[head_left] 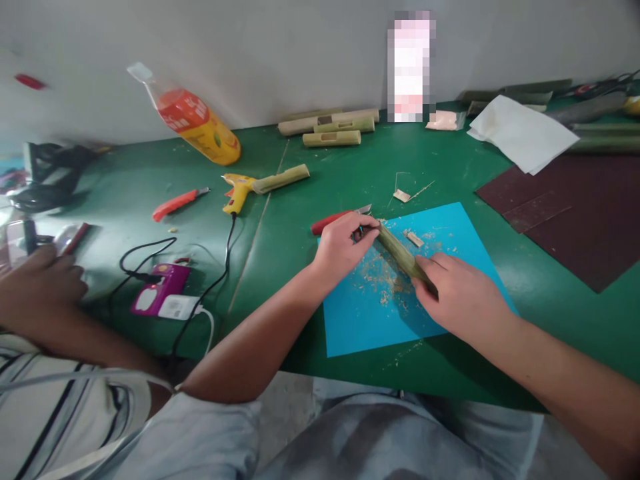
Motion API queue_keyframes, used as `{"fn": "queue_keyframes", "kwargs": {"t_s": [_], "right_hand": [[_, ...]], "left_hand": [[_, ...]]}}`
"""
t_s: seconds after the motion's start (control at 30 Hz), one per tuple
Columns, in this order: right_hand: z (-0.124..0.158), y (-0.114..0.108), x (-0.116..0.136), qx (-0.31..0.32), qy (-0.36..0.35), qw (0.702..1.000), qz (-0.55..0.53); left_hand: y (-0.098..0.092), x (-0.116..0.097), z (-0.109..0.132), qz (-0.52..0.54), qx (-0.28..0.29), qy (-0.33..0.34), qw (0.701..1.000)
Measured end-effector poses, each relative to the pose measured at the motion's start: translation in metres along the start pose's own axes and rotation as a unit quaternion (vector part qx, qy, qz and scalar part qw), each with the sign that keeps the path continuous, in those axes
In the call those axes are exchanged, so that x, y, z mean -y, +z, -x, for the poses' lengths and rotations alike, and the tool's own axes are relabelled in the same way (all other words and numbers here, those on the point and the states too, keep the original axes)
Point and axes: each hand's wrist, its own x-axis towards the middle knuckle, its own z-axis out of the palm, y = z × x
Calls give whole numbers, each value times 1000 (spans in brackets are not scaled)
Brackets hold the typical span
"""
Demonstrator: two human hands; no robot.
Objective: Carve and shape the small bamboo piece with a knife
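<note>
A green bamboo tube point(397, 250) slants between my hands above a blue sheet point(345, 333). My left hand point(345, 243) is closed on its far end, thumb and fingers pinching the rim. Around the near end wrap the fingers of my right hand point(450, 287), hiding part of the tube. Shavings point(385, 283) and a small bamboo chip point(414, 239) lie on the sheet. Just behind my left hand rests a red-handled utility knife point(330, 221), its blade showing beyond my fingers.
At left are a yellow glue gun point(240, 193), an orange cutter point(180, 202), a purple power strip point(163, 287) with cords and a leaning juice bottle point(200, 127). Cut bamboo pieces point(333, 138) line the wall. Brown sheets point(590, 227) lie right. A co-worker's hand point(43, 283) is far left.
</note>
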Motion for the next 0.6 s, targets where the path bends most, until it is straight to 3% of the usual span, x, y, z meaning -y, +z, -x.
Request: {"fn": "queue_keyframes", "kwargs": {"t_s": [0.33, 0.6], "right_hand": [[1, 0, -1, 0, 0, 1000, -3], [2, -5, 5, -10, 26, 999, 39]], "left_hand": [[-8, 3, -2, -41, 25, 11, 999], [-8, 12, -3, -90, 48, 97, 990]]}}
